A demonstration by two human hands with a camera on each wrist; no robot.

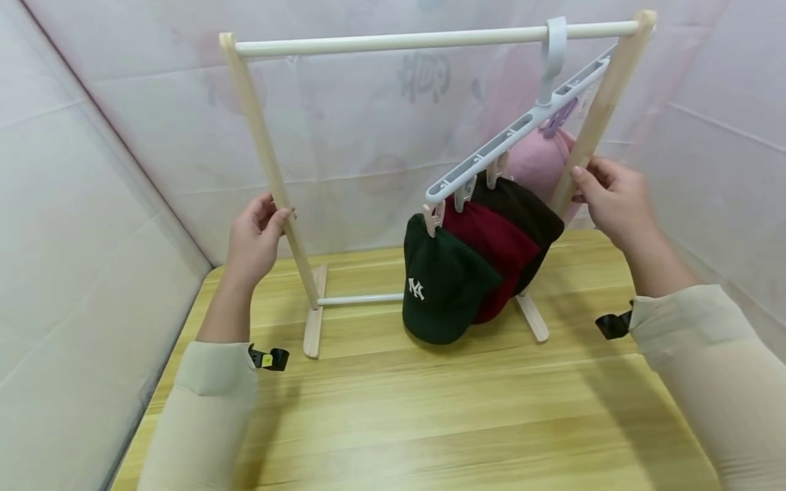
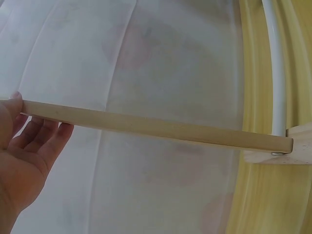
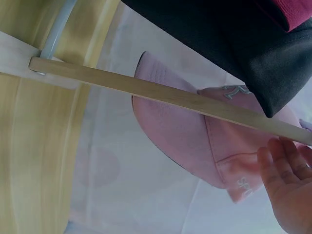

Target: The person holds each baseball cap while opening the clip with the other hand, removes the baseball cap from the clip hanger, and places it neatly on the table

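Rack (image 1: 424, 41) of pale wood stands on the worktop (image 1: 430, 409), with a white top rail, a white lower rail and two slanted posts on flat feet. The left hand (image 1: 254, 239) holds the left post (image 1: 270, 170) about halfway up, thumb in front and fingers curled behind it; its grip is closed on the post. In the left wrist view the fingers (image 2: 46, 141) lie against the post's far side. The right hand (image 1: 614, 198) touches the right post (image 1: 598, 112) at mid height, fingers bent toward it; whether that grip is clamped round the post, I cannot tell. A white hanger (image 1: 522, 129) hooks over the top rail near the right post and tilts down to the left. Clipped under it hang four caps: green cap (image 1: 442, 286) in front, red cap (image 1: 497, 252) behind it, then black cap (image 1: 528, 218), and pink cap (image 1: 540, 160) nearest the right post. White sheeting walls surround the worktop.
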